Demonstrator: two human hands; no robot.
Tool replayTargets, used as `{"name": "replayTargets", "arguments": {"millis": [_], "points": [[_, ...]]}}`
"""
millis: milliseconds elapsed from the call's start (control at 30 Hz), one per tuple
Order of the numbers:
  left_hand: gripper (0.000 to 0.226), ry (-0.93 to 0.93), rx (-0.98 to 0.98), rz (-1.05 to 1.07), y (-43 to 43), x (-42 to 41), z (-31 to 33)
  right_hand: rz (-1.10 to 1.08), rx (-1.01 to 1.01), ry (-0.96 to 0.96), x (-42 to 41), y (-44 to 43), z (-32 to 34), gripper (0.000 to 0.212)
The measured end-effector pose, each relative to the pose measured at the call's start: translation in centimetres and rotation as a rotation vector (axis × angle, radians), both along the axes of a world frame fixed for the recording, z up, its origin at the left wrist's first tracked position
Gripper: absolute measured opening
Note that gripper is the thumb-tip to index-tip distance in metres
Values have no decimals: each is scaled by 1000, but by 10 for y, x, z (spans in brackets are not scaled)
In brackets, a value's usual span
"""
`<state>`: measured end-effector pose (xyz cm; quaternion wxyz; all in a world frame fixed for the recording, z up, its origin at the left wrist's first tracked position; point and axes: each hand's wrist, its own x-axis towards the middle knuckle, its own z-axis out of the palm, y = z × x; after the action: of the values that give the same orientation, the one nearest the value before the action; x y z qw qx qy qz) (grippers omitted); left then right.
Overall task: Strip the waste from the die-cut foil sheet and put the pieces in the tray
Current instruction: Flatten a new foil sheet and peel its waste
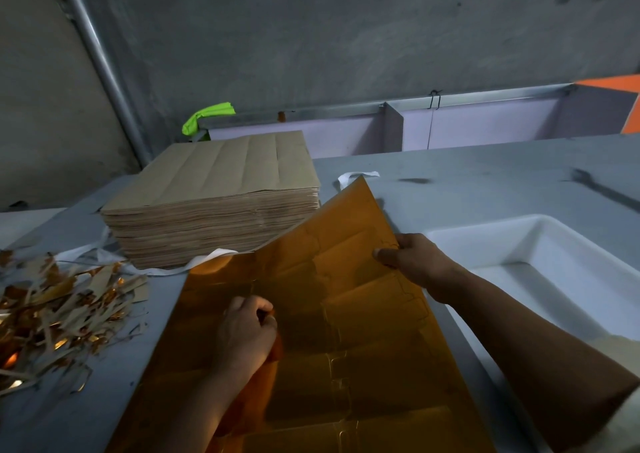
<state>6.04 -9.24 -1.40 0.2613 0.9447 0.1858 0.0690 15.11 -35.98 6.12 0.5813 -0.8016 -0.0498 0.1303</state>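
A large amber-gold, mirror-glossy die-cut foil sheet [346, 314] lies at the near edge of the grey bench [485, 182], between the two hands. Its far corner is lifted off the surface and points toward the bench's back edge. Faint cut outlines of tabbed, box-like shapes run across it in rows, and the pieces look unseparated. The surface reflects dark bands and bright patches.

The right hand [412, 262] grips the sheet's right edge, thumb on top and fingers curled underneath, holding that side raised. The left hand [246, 331] sits on the sheet toward its left side, knuckles up and fingers curled in tight. Whether they pinch a bit of foil I cannot tell, since the fingertips are hidden.

A white rectangular plastic tray [485, 231] stands just beside the sheet toward the bench's right edge. A thick stack of brown paper sheets [214, 193] sits toward the far left corner, touching the foil's lifted edge, with a white strap [207, 262] running under it. A loose pile of brown and gold waste strips [59, 307] lies at the left edge.
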Motion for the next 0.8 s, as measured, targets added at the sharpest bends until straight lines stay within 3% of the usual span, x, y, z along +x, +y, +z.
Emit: {"name": "replayTargets", "arguments": {"millis": [167,300,467,600,800], "points": [[20,91,-71,8,1,9,19,18,43,2,-1,0,0,36],[36,11,-85,16,-23,6,37,45,50,15,-2,0,1,39],[43,-141,-100,-349,-89,-7,65,105,123,57,-4,-1,3,52],[60,-247,77,-714,-135,-12,77,202,238,59,-6,-5,9,54],[54,-366,160,-824,-148,0,97,159,420,106,-9,-9,17,66]]}}
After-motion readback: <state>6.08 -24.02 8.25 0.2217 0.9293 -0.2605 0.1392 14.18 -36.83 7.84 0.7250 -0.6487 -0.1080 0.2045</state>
